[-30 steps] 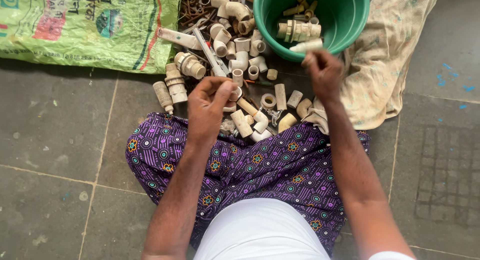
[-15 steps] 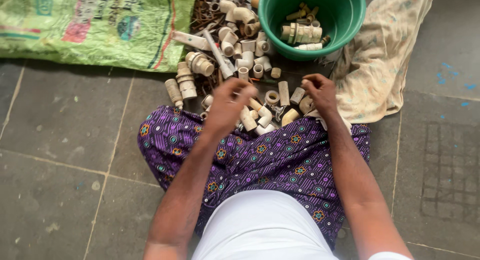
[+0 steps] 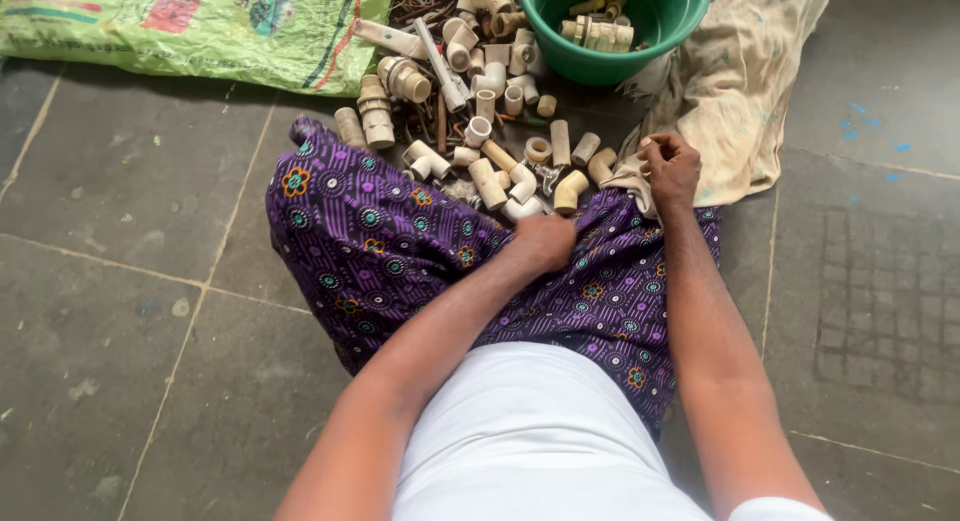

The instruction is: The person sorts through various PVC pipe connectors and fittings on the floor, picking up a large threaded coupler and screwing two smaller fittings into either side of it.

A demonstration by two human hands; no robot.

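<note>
One package: flat green woven sack [image 3: 200,26] at 11 o'clock, lying on floor, red, blue and white print patches.

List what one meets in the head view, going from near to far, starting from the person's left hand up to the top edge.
left hand on the purple patterned cloth → pile of cream pipe fittings on the floor → green bucket holding more fittings.

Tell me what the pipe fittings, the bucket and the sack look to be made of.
Pipe fittings: likely plastic, matte cream, moulded elbows and couplers. Bucket: plastic, smooth glossy green wall. Sack: probably woven plastic, shiny, creased, printed green.
</note>
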